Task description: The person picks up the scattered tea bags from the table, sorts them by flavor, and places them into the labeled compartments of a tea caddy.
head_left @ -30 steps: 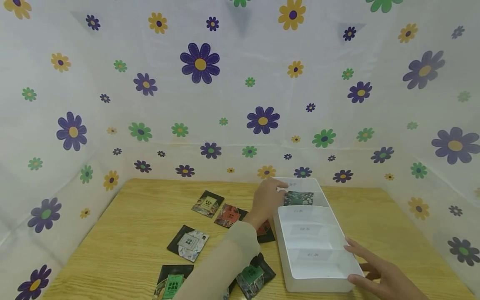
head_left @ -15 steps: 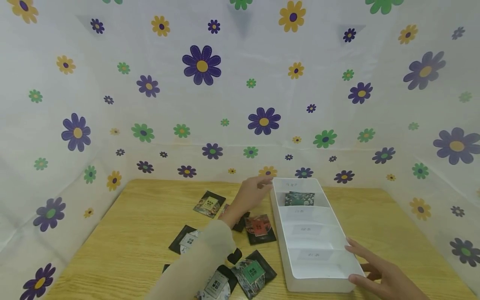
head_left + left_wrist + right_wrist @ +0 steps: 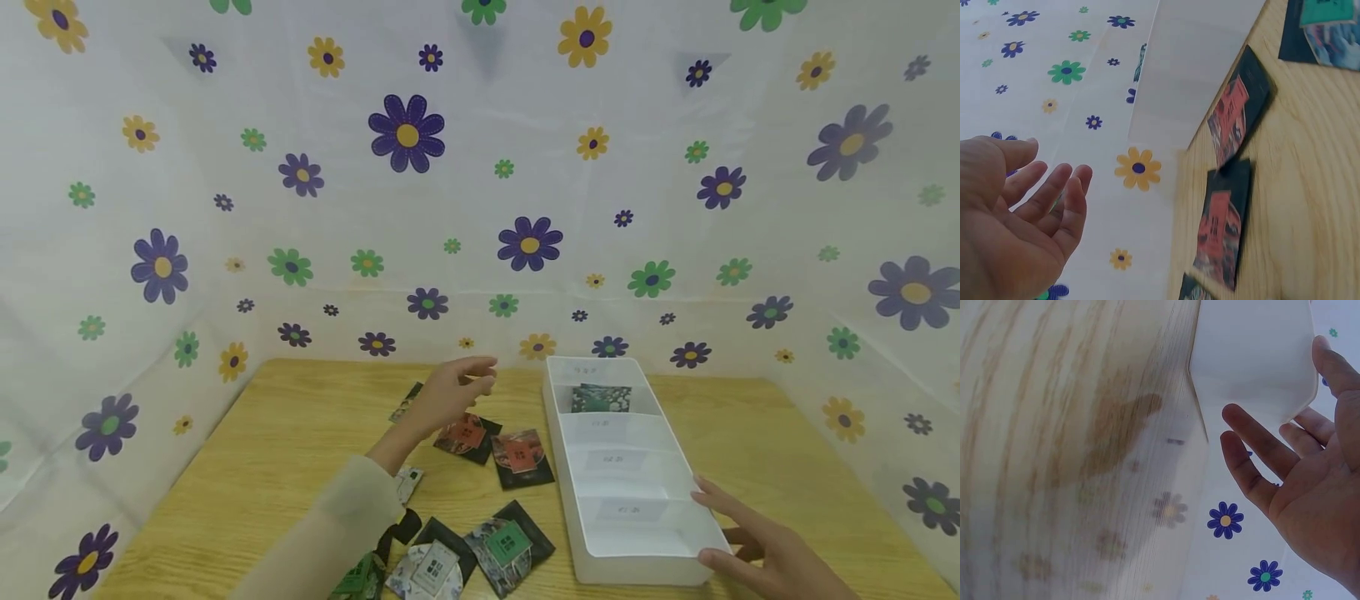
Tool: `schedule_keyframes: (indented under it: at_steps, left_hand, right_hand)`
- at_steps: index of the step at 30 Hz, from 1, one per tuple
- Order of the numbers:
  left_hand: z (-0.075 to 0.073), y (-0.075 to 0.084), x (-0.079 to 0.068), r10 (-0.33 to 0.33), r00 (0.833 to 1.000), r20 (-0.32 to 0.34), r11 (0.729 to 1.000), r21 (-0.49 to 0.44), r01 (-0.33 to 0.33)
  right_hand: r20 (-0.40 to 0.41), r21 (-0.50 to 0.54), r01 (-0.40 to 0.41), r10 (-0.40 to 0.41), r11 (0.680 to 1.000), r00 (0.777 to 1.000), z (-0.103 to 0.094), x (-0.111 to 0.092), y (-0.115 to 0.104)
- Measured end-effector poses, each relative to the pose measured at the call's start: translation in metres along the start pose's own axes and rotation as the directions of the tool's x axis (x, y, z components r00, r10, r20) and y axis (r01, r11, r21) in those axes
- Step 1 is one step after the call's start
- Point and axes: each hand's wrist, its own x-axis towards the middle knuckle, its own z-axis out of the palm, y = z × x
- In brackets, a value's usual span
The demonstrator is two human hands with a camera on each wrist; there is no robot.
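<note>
My left hand (image 3: pixel 453 396) hovers over the packets left of the box, fingers loosely bent and holding nothing. My right hand (image 3: pixel 772 542) rests at the near right corner of a white divided box (image 3: pixel 622 571); its thumb and fingertips touch the rim and side. Inside the far compartment lies a dark green patterned packet (image 3: pixel 600 400). Below my left hand are two red-labelled packets (image 3: pixel 522 458), both also visible in the left wrist view. Nearer are a green-labelled packet (image 3: pixel 510 542) and a white-labelled packet (image 3: pixel 431 567). My sleeve partly covers others.
Handwritten-looking labels (image 3: pixel 630 510) mark the box compartments. Another green-labelled packet (image 3: pixel 358 577) lies by my left sleeve, and one packet (image 3: pixel 405 406) shows partly behind my left hand. A flowered white cloth (image 3: pixel 465 167) hangs behind the wooden table (image 3: pixel 300 408).
My left hand has drawn back leftwards from the far compartment, where the dark green packet stays. The red-labelled packets are uncovered. My right hand keeps its place on the box.
</note>
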Motion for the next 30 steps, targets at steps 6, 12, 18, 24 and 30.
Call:
schedule_keyframes:
  at_steps: [6, 12, 18, 24, 30]
  left_hand:
    - [-0.024, -0.011, -0.024, -0.047, 0.999, -0.015, 0.999, -0.008, 0.046]
    - [-0.042, -0.014, -0.047, -0.073, 0.997, -0.004, 0.997, -0.012, 0.073]
    - [-0.059, -0.019, -0.066, -0.091, 0.996, 0.005, 0.995, -0.028, 0.091]
    - [-0.072, -0.023, -0.082, -0.126, 0.992, -0.003, 0.992, -0.008, 0.126]
    - [-0.079, -0.029, -0.096, -0.144, 0.989, 0.017, 0.99, 0.0, 0.144]
  right_hand:
    - [0.037, 0.034, -0.05, 0.049, 0.998, 0.998, -0.001, 0.001, -0.002]
    - [0.066, 0.053, -0.132, 0.128, 0.99, 0.99, -0.002, 0.002, -0.002]
    - [0.088, 0.085, -0.163, 0.156, 0.983, 0.984, -0.002, 0.003, -0.002]
    - [0.076, 0.084, -0.15, 0.143, 0.985, 0.987, -0.002, 0.002, -0.001]
    - [0.087, 0.103, -0.166, 0.158, 0.981, 0.984, -0.002, 0.003, -0.005]
